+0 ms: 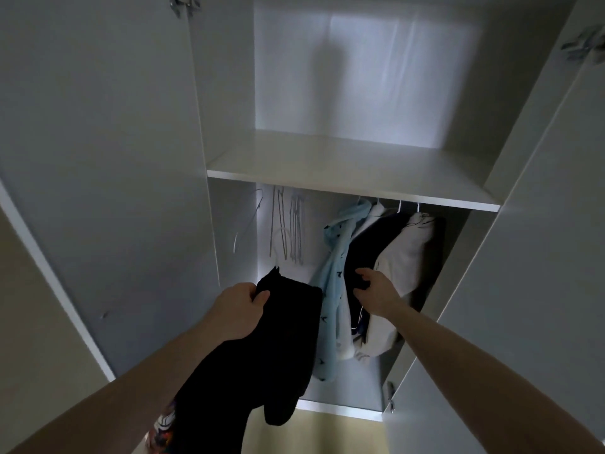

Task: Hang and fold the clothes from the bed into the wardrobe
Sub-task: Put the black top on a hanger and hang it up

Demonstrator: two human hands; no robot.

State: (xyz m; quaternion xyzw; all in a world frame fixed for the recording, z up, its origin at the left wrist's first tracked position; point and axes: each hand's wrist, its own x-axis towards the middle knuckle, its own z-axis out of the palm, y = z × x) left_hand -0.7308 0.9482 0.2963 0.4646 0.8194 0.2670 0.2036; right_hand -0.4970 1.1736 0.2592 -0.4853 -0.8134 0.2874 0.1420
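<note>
I face an open white wardrobe (229,93). My left hand (239,309) grips a black garment (278,348) near its top, and it hangs down in front of the lower compartment. My right hand (376,293) reaches among the hung clothes with spread fingers touching a dark garment (370,247). Beside it hang a light blue patterned garment (337,273) on the left and a white garment (406,257) on the right. Several empty wire hangers (291,231) hang at the left of the rail.
A white shelf (353,172) spans the wardrobe above the rail, with nothing on it. Both doors stand open: the left door (98,158) and the right door (540,257). A colourful patterned cloth (163,427) shows at the bottom by my left arm.
</note>
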